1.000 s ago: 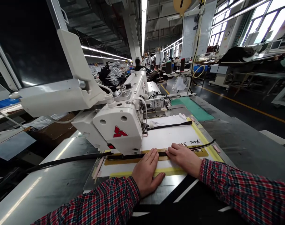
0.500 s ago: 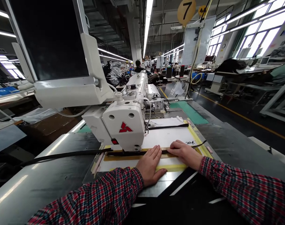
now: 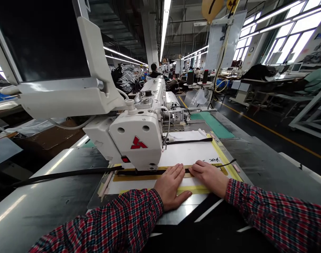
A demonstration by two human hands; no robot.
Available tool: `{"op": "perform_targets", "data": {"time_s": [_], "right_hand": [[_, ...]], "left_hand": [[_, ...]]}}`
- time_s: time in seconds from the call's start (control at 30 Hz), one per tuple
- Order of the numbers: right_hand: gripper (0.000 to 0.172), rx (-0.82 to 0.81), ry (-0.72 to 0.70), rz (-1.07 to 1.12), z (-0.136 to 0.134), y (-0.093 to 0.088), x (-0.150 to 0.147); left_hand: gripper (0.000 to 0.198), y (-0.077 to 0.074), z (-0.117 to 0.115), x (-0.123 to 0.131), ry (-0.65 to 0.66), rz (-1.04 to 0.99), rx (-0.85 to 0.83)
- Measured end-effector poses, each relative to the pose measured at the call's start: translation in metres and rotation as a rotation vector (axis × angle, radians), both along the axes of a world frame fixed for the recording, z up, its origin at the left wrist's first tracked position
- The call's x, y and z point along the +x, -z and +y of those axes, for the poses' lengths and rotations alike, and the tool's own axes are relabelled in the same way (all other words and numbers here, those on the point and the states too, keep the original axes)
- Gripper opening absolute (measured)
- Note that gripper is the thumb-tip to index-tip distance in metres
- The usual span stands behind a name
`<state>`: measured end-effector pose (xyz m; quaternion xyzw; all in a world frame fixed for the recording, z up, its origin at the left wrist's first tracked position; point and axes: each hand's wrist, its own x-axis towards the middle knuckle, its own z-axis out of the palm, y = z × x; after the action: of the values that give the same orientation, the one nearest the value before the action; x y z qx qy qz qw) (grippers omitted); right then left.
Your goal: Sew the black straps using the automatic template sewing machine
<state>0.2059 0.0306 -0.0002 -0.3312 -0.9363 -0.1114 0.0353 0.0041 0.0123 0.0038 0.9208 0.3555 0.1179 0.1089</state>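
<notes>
My left hand [image 3: 172, 188] lies flat, thumb out to the side, its fingers pressing on a black fabric strip [image 3: 147, 172]. This strip runs along a slot edged in brown in a white sewing template [image 3: 141, 184] with yellow tape borders. Close by on the right, my right hand [image 3: 210, 177] has its fingers bent and held together on the same strip; the fingertips are partly hidden. A thin dark tail of the strip sticks out past that hand. Just left of my hands, the white sewing machine head [image 3: 136, 142] stands over the strip.
A second black strip [image 3: 189, 141] lies farther back on the template. The machine's screen [image 3: 41, 38] hangs at the upper left. Thread cones [image 3: 190, 78] stand behind. A green panel [image 3: 213, 124] is set in the metal table [image 3: 265, 165]. Other people sit farther off.
The camera view has shifted slightly, so the machine and screen appear farther left. My left fingers sit slightly nearer the right hand; both hands stay on the strip.
</notes>
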Motion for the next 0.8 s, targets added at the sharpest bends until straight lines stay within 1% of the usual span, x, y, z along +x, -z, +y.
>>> {"op": "perform_targets", "data": {"time_s": [0.2, 0.33, 0.4, 0.47, 0.53, 0.6, 0.67, 0.73, 0.8], "right_hand": [[0.015, 0.106, 0.019, -0.024, -0.005, 0.008, 0.001], [0.016, 0.077, -0.017, 0.009, -0.003, 0.011, -0.001], [0.016, 0.06, -0.025, 0.003, -0.002, 0.011, 0.0], [0.016, 0.049, -0.023, 0.005, -0.002, 0.011, 0.001], [0.019, 0.042, -0.017, 0.037, -0.002, 0.012, 0.002], [0.023, 0.036, -0.011, 0.086, -0.003, 0.013, 0.003], [0.026, 0.031, -0.021, 0.131, -0.003, 0.014, 0.004], [0.028, 0.024, -0.041, 0.163, -0.004, 0.014, 0.004], [0.03, 0.021, -0.05, 0.169, -0.004, 0.014, 0.004]], "left_hand": [[0.07, 0.002, 0.001, -0.002, -0.001, 0.024, -0.002], [0.07, 0.004, 0.002, -0.002, 0.028, -0.008, 0.003], [0.071, 0.001, -0.002, -0.01, 0.069, -0.017, 0.007], [0.071, -0.002, -0.011, -0.029, 0.117, -0.016, 0.014], [0.064, -0.006, -0.02, -0.056, 0.115, -0.011, 0.021], [0.051, -0.009, -0.027, -0.086, 0.027, 0.004, 0.038], [0.043, -0.009, -0.027, -0.111, -0.107, 0.04, 0.077], [0.048, -0.007, -0.022, -0.124, -0.198, 0.09, 0.11], [0.057, -0.003, -0.016, -0.126, -0.215, 0.138, 0.12]]}}
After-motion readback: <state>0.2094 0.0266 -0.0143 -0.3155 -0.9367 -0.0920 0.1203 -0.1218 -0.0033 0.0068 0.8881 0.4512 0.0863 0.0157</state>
